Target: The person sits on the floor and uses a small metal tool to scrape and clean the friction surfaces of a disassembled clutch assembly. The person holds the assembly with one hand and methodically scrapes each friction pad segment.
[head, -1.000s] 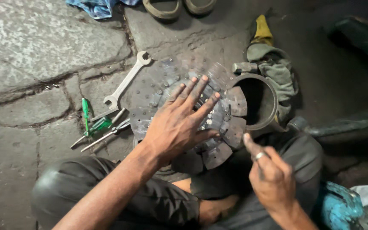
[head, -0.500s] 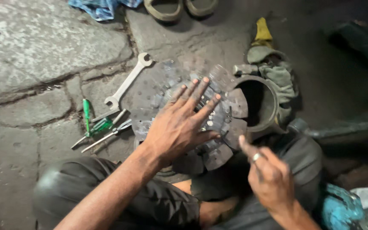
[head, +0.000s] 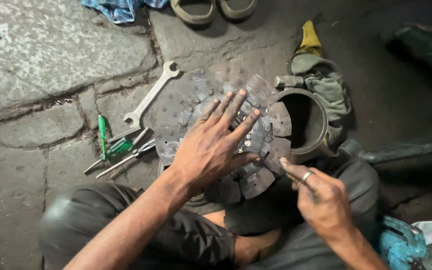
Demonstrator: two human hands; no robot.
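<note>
Left hand (head: pixel 211 150) lies flat, fingers spread, pressing on the clutch disc (head: pixel 216 125), which rests on the stone floor (head: pixel 51 55) before the knees. Right hand (head: pixel 321 200) pinches a thin tool at the disc's right edge. Spanner (head: pixel 148 100) and green screwdriver (head: pixel 107 145) lie left of it.

A round, grimy metal clutch disc (head: pixel 211 105) with riveted, petal-like segments around its rim lies flat on the stone floor (head: pixel 51 55), its segments at 3 to 5 o'clock overlapping a metal ring (head: pixel 321 122).
</note>
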